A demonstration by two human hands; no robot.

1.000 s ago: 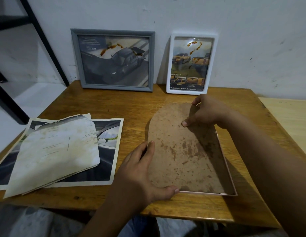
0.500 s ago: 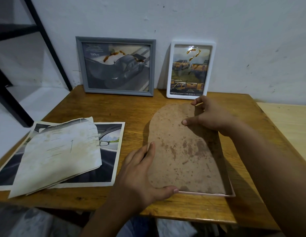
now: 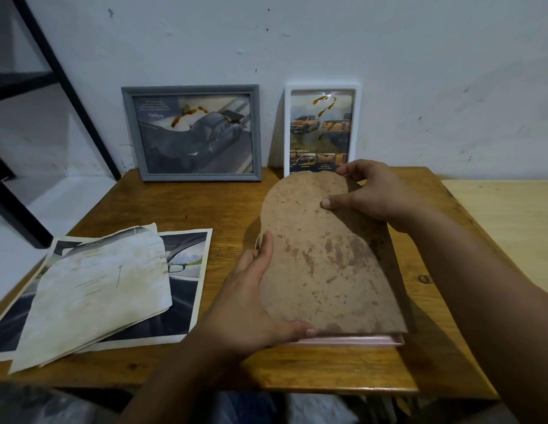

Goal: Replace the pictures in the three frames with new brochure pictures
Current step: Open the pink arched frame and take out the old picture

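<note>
Mostly hidden under the stained brown backing board: the pink frame, only its near edge showing. Covered in part by the stained paper sheet: the car brochure picture, also cut off at the left edge. Too small to read: print on the grey frame and the white frame. Behind the board: fingers of the right hand.

The picture in the grey frame reads "TRAVO"; other print is illegible.
</note>
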